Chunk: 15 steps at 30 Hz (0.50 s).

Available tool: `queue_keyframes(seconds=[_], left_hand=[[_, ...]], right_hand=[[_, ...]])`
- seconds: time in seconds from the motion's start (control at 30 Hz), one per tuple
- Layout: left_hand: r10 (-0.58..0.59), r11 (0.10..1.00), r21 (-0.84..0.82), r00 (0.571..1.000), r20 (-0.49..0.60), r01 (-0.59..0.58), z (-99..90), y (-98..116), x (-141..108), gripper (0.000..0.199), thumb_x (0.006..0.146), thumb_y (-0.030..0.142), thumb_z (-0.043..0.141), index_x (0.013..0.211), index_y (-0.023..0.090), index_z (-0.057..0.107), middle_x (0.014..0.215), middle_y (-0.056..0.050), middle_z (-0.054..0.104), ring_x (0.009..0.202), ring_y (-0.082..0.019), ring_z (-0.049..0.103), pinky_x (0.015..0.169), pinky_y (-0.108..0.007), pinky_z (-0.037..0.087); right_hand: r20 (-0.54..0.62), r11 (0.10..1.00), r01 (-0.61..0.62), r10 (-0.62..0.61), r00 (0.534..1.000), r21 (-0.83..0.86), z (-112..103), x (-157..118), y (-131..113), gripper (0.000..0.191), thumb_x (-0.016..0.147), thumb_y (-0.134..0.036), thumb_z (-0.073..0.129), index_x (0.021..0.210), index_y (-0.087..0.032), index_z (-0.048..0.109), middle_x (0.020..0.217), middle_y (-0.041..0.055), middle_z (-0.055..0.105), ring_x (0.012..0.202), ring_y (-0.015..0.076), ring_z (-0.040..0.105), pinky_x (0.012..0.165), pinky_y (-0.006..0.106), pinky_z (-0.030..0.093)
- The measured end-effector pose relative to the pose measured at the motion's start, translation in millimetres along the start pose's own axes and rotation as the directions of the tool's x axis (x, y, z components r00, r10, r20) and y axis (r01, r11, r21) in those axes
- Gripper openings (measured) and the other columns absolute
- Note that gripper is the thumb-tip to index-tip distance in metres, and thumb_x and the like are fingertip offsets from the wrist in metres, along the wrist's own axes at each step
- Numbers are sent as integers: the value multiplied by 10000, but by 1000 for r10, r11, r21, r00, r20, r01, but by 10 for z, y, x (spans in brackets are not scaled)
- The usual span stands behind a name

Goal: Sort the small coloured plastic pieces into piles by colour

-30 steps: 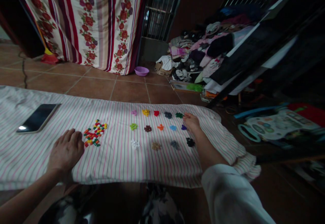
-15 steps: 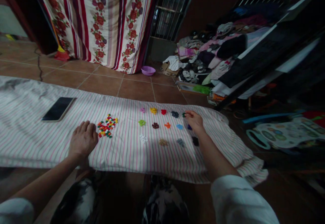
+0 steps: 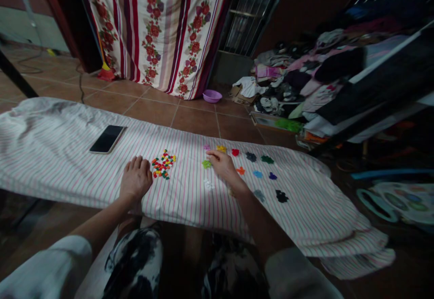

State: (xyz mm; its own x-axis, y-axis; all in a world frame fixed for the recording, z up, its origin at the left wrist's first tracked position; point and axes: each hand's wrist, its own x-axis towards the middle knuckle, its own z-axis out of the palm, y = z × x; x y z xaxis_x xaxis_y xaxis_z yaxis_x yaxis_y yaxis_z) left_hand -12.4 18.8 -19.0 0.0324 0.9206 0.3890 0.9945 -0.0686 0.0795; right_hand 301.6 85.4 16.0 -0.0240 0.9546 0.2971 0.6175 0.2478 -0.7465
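My left hand (image 3: 136,178) lies flat on the striped cloth, its fingers stretched beside a mixed heap of small red, yellow, green, orange and white pieces (image 3: 163,165). My right hand (image 3: 224,168) hovers by the lime green pieces (image 3: 206,164), thumb and fingers pressed together; whatever may be between them is too small to see. Around it lie little single-colour piles: pink (image 3: 207,147), yellow (image 3: 221,148), red (image 3: 235,152), dark grey (image 3: 251,156), dark green (image 3: 267,159), orange (image 3: 240,170), light blue (image 3: 257,174), dark blue (image 3: 273,176), white (image 3: 209,184) and black (image 3: 281,196). My right hand and forearm hide the brown pile and part of the tan one.
A phone (image 3: 107,139) rests on the cloth (image 3: 68,154) to the left. Beyond the cloth's far edge, a purple basin (image 3: 212,95) stands on the tiled floor by a floral curtain (image 3: 166,32). Clothes (image 3: 305,73) are heaped at the back right.
My right hand has moved left from the dark green pile to the lime green one, uncovering the dark blue and black piles. My left hand stays beside the mixed heap. The view has shifted left.
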Motion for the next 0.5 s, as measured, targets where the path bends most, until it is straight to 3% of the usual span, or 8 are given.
queue_keyframes(seconds=[0.17,0.27,0.5], left_hand=[[-8,1000,-13,1000,-23,8,23,5,-8,288,886,233,393,1069,133,592,1305,-186,571,1286,-325,478,1064,-477,370],[-13,1000,-15,999,-34,13,20,12,-7,272,881,230,407,1060,145,593,1299,-183,579,1283,-318,484,1056,-481,373],[-30,996,-80,999,-19,29,-3,18,11,278,876,227,403,1045,131,601,1305,-207,574,1288,-330,481,1064,-502,362]], right_hand=[[181,982,184,-188,965,39,563,-142,-394,247,820,-132,524,920,-214,735,923,37,713,875,163,646,827,294,486],[267,970,242,-233,935,2,817,-218,-533,241,851,-125,529,941,-218,731,906,36,696,865,163,632,811,281,474],[355,954,269,-207,911,-134,1101,-275,-622,248,897,-129,512,1011,-235,704,960,47,660,896,181,607,814,289,455]])
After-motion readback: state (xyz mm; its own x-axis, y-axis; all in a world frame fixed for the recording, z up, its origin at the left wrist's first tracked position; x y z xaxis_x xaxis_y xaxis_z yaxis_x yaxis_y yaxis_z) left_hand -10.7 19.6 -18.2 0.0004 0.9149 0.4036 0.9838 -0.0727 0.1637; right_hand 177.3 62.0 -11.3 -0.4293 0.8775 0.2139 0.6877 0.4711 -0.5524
